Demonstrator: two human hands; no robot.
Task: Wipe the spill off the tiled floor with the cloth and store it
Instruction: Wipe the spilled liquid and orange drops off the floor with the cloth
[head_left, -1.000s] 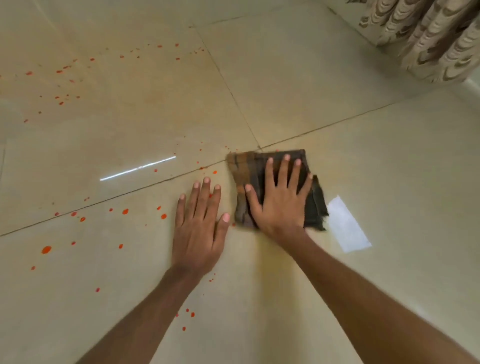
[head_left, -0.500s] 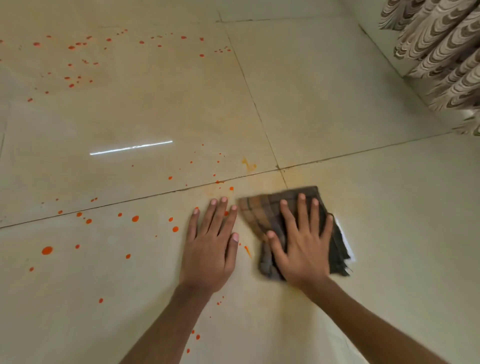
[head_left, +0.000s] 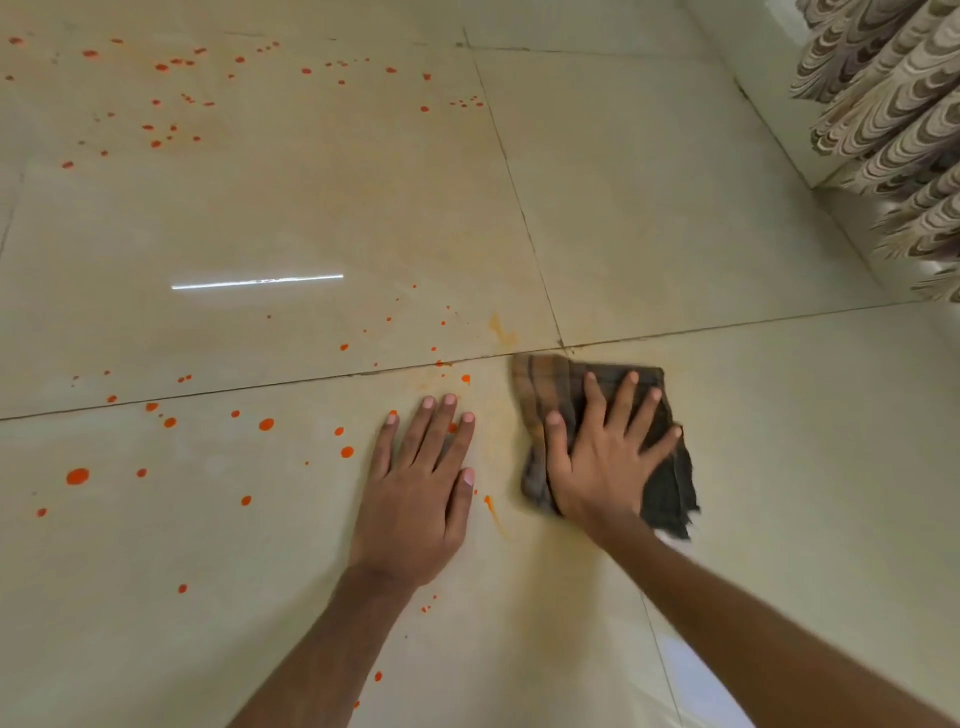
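A dark brown checked cloth (head_left: 670, 483) lies folded on the beige tiled floor (head_left: 649, 208), just below a grout line. My right hand (head_left: 602, 457) presses flat on it with fingers spread. My left hand (head_left: 421, 488) rests flat on the bare tile to the cloth's left, fingers straight. Orange spill drops (head_left: 266, 424) are scattered left of my left hand and across the far left tile (head_left: 171, 124). A faint orange smear (head_left: 498, 332) marks the floor near the cloth's top left corner, and another smear (head_left: 491, 506) lies between my hands.
A patterned curtain (head_left: 893, 119) hangs at the upper right over a wall base. A white scrap (head_left: 670, 538) peeks out under the cloth's lower right corner. A bright light streak (head_left: 257, 281) reflects on the tile.
My right hand has slid the cloth over the white scrap, which now is nearly covered. The view has shifted, so more spill shows at the far left. My left hand stays flat.
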